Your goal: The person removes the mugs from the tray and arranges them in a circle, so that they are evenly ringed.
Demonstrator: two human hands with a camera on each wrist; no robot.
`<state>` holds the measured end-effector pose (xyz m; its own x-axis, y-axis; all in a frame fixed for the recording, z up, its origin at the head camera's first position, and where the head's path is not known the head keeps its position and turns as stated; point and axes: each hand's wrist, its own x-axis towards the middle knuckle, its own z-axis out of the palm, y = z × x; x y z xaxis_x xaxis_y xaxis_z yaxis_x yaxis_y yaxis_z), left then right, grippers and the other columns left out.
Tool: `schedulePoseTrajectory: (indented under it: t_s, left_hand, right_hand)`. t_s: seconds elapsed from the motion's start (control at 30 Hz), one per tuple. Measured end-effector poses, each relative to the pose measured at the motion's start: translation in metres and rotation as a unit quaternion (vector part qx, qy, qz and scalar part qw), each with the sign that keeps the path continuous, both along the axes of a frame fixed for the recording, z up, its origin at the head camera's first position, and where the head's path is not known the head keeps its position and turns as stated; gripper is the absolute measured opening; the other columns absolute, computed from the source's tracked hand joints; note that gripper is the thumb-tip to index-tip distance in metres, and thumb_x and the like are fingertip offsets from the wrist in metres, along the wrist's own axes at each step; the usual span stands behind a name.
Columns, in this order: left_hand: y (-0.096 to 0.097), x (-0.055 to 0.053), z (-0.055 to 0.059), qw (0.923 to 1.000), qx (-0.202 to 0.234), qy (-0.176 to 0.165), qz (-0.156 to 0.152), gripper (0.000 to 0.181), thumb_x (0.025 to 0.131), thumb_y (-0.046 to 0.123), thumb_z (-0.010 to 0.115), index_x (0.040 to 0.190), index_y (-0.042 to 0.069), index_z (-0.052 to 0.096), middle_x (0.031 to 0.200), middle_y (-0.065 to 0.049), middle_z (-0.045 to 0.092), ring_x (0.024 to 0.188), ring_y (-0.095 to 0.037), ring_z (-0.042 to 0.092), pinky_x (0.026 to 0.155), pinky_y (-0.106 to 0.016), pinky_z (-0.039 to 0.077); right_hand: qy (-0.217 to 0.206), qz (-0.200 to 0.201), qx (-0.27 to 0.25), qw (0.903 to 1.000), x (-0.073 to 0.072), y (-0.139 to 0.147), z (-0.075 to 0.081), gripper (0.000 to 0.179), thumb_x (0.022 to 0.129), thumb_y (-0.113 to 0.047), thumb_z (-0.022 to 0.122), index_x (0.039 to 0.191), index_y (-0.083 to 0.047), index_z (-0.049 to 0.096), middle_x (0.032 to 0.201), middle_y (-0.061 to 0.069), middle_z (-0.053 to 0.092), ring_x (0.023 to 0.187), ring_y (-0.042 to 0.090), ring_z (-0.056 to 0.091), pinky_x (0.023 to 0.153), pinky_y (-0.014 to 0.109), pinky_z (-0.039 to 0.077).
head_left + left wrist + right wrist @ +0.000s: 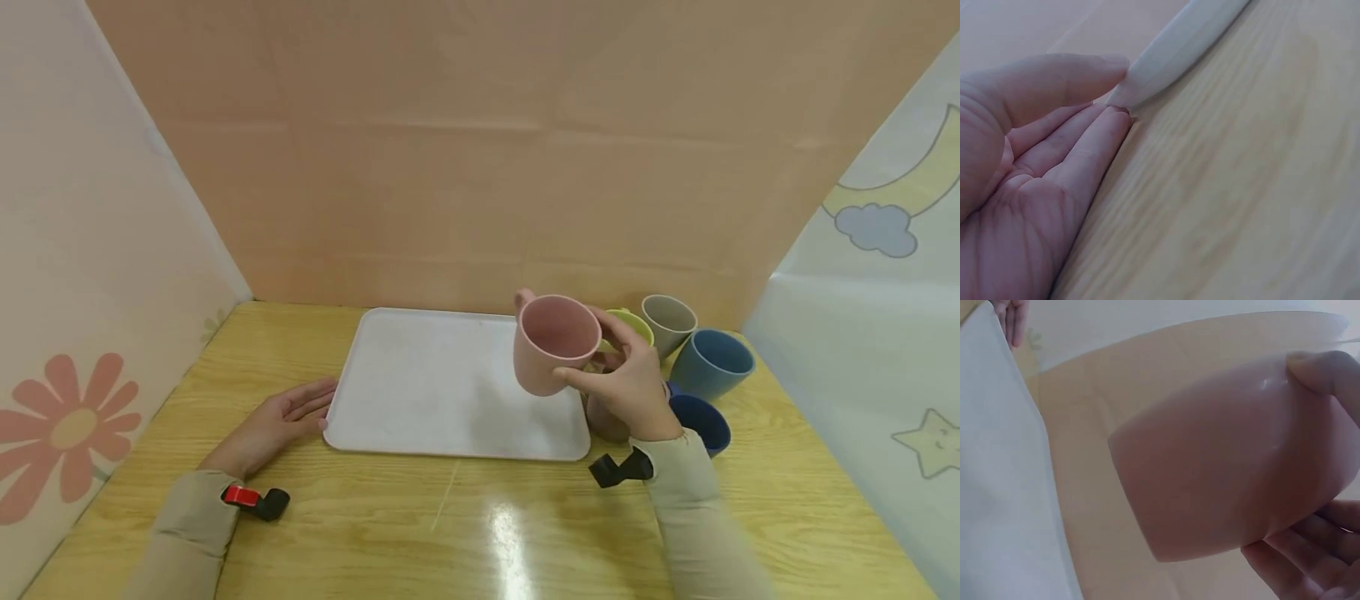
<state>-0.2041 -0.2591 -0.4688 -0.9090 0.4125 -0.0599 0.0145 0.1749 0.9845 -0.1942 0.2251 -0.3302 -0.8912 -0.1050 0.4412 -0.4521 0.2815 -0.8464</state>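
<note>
A pink mug [543, 358] is held in the air over the right part of the white tray [420, 383]. My right hand [628, 379] grips it from the right, thumb on the near side and fingers on the far side. Its handle points away at the far left, and the inside looks bare. In the right wrist view the mug [1229, 462] lies between thumb and fingers. At the tray's left edge rests my left hand [281, 423], its fingers fairly straight. In the left wrist view, thumb and fingertips touch the tray's rim [1172, 56].
Several more mugs cluster right of the tray: yellow [637, 323], beige [669, 321], light blue [712, 365] and dark blue [701, 423]. Another pinkish mug [606, 421] is partly hidden beneath my right hand. Paper-covered walls close off the wooden table [375, 517] at the back and sides.
</note>
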Motion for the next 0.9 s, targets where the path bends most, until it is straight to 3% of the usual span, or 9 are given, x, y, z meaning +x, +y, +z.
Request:
schedulePoseTrajectory:
  t_s: [0.2, 0.43, 0.67, 0.9]
  left_hand:
    - [0.000, 0.001, 0.002, 1.0000, -0.002, -0.002, 0.001, 0.067, 0.100, 0.019, 0.066, 0.158, 0.006, 0.033, 0.162, -0.017, 0.033, 0.133, 0.002, 0.046, 0.100, -0.016, 0.044]
    - [0.001, 0.002, 0.002, 1.0000, 0.000, -0.005, 0.004, 0.068, 0.100, 0.019, 0.067, 0.158, 0.006, 0.033, 0.162, -0.016, 0.033, 0.133, 0.002, 0.047, 0.100, -0.016, 0.044]
    - [0.001, 0.000, 0.001, 1.0000, 0.003, 0.001, 0.000, 0.068, 0.100, 0.016, 0.066, 0.158, 0.004, 0.032, 0.162, -0.019, 0.032, 0.131, 0.004, 0.048, 0.101, -0.017, 0.044]
    - [0.001, 0.000, 0.000, 1.0000, 0.006, 0.004, -0.001, 0.068, 0.100, 0.015, 0.066, 0.158, 0.003, 0.032, 0.161, -0.020, 0.032, 0.130, 0.005, 0.048, 0.100, -0.016, 0.044]
  right_hand:
    - [0.030, -0.015, -0.022, 0.9992, 0.011, 0.031, 0.015, 0.080, 0.066, 0.019, 0.085, 0.139, 0.001, 0.058, 0.128, 0.003, 0.065, 0.113, 0.013, 0.064, 0.084, 0.020, 0.056]
    - [0.060, -0.011, -0.063, 0.9962, 0.019, 0.072, 0.025, 0.075, 0.069, 0.026, 0.075, 0.139, 0.005, 0.057, 0.129, 0.005, 0.066, 0.113, 0.014, 0.063, 0.087, 0.018, 0.053]
    - [0.067, -0.018, -0.023, 0.9973, 0.027, 0.112, 0.029, 0.076, 0.069, 0.027, 0.073, 0.140, 0.006, 0.056, 0.127, 0.004, 0.066, 0.111, 0.011, 0.064, 0.087, 0.015, 0.052]
    - [0.055, -0.062, 0.040, 0.9958, 0.035, 0.147, 0.027, 0.077, 0.071, 0.028, 0.071, 0.143, 0.004, 0.054, 0.131, -0.003, 0.065, 0.115, 0.005, 0.061, 0.089, 0.012, 0.049]
